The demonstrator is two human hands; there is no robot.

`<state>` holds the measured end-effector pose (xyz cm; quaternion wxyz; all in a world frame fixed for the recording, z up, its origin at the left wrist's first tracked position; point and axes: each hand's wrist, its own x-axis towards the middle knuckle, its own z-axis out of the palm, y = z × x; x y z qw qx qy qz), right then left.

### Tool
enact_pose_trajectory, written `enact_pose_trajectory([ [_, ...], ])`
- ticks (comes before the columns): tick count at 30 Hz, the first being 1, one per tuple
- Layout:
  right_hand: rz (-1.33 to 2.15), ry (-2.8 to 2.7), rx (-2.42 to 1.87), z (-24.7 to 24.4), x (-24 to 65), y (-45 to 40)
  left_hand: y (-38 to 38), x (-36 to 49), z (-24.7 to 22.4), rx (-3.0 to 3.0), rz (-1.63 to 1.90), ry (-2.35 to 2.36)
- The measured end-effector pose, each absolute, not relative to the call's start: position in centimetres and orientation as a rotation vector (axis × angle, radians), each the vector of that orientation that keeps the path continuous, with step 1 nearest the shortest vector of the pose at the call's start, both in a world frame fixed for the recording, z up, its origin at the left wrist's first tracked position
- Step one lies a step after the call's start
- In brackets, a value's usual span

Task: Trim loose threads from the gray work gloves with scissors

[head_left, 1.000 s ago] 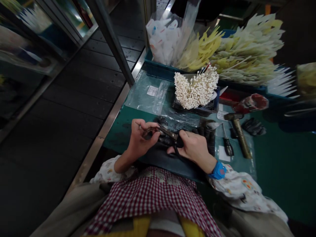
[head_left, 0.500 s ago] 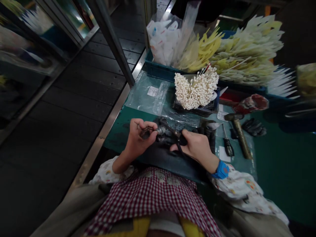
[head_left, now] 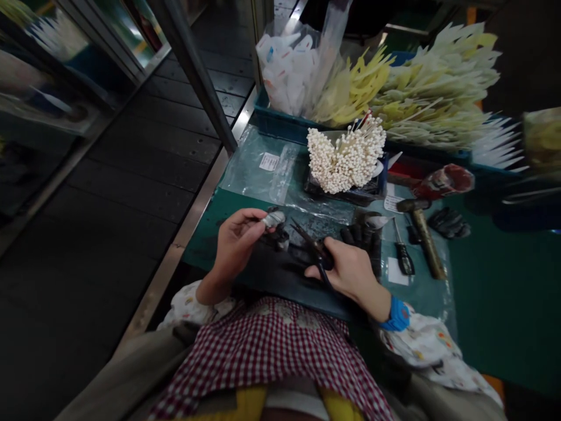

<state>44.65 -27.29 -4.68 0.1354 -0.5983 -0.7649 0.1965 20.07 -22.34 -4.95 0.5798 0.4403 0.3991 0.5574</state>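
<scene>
Between the fingers and thumb of my left hand [head_left: 240, 242] is a small grey-white lump [head_left: 273, 219], held over the dark mat. My right hand [head_left: 346, 269] is wrapped round the handles of dark scissors [head_left: 312, 241], whose blades point up and left toward the lump. The blade tips look parted and stand clear of it. A small dark object [head_left: 280, 240] lies just below the lump; its shape is hard to make out. Dark gloves [head_left: 364, 237] lie beyond my right hand.
A bunch of white-tipped stems [head_left: 344, 156] stands ahead. Behind are teal trays [head_left: 284, 127] with yellow and white pieces. On the right lie a hammer [head_left: 423, 234], a screwdriver [head_left: 404, 257] and a red container [head_left: 445, 180]. A metal post [head_left: 197, 76] rises at the left edge.
The scissors have come away from the lump and their blades now show. My left hand has turned and moved slightly left, bringing the lump into clearer view.
</scene>
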Motion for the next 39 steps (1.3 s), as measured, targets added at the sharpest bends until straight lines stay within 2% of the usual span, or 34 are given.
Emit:
enact_pose_trajectory([
  [9, 0.512, -2.285, -1.810, -5.9, 43.9, -27.3, -21.3, 19.9, -5.4, 1.345, 1.418, 1.154],
  [25, 0.484, -2.355, -1.803, -6.5, 44.0, -27.8, -20.7, 21.6, -5.7, 0.899, 1.286, 1.011],
  [39, 0.492, -2.310, -1.778, -6.4, 44.4, -27.8, -21.3, 21.2, -7.0, 1.029, 1.197, 0.928],
])
